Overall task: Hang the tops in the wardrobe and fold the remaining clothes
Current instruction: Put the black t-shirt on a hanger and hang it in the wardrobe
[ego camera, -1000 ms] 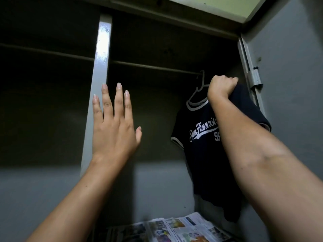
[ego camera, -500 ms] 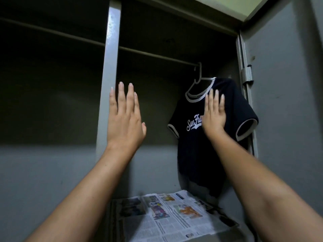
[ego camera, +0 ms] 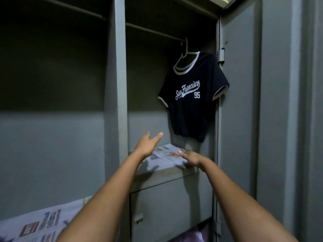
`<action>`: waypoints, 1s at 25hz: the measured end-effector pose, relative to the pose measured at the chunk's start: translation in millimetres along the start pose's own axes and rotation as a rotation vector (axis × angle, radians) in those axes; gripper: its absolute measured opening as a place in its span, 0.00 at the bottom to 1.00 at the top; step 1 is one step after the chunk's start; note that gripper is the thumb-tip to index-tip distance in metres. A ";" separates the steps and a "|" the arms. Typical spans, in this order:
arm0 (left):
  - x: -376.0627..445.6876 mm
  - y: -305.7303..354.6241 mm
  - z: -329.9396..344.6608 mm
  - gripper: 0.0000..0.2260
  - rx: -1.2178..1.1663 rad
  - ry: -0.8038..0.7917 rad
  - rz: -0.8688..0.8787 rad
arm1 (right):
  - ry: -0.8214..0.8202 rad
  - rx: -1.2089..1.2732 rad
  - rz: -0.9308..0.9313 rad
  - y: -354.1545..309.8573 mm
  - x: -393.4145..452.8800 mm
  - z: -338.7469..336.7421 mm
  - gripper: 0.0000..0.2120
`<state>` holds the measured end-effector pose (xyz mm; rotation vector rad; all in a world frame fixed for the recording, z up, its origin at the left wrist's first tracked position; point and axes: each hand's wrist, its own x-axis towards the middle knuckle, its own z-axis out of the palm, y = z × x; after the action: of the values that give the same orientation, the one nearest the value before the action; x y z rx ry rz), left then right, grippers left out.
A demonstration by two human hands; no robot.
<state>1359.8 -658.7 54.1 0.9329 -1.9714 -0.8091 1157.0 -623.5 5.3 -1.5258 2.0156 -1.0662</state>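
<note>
Reaching forward at about shelf height, both hands are empty: the left hand is turned palm-inward with its fingers straight and thumb lifted, and the right hand lies lower, palm down, fingers loosely extended (blurred, so the exact finger pose is hard to read). Neither touches any garment. Just beneath and beyond them is a wardrobe shelf lined with newspaper, the right hand hovering over its front edge.

Above and to the right of both hands hangs the navy T-shirt, printed "San Francisco 95", on a pale hanger hooked over the rail at its far right end, close to the hinge side of the open door. Its long axis runs straight down, hem clear of the shelf and well above the fingertips. The right hand is the nearer of the two to it.

By my reading, this top is hung, so the next item is not up there; any remaining clothes lie outside the frame. A patch of purple fabric shows at the bottom edge, below the drawer front, but what it is cannot be told. Either hand would have to travel down and back toward the body.
</note>
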 end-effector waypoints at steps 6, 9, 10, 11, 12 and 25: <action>-56.4 -29.7 28.2 0.32 -0.203 -0.047 -0.095 | 0.144 0.383 0.111 24.4 -120.5 22.8 0.38; -85.8 -21.5 42.4 0.32 -0.211 -0.092 -0.064 | 0.178 0.364 0.166 29.3 -175.0 14.3 0.39; -96.4 -15.7 47.5 0.33 -0.232 -0.096 -0.060 | 0.194 0.361 0.170 31.7 -193.4 10.5 0.39; -106.0 -10.0 52.7 0.32 -0.249 -0.094 -0.047 | 0.211 0.356 0.180 34.3 -211.2 6.6 0.38; -119.8 -0.7 60.0 0.32 -0.281 -0.112 -0.037 | 0.229 0.348 0.195 38.0 -233.1 0.8 0.38; -362.1 159.9 208.6 0.32 -0.512 -0.600 0.005 | 0.498 0.335 0.365 92.6 -561.2 -85.2 0.25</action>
<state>1281.0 -232.8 -58.5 0.4011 -2.0770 -1.6367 1222.3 -59.3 -85.0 -0.7328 2.1603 -1.6316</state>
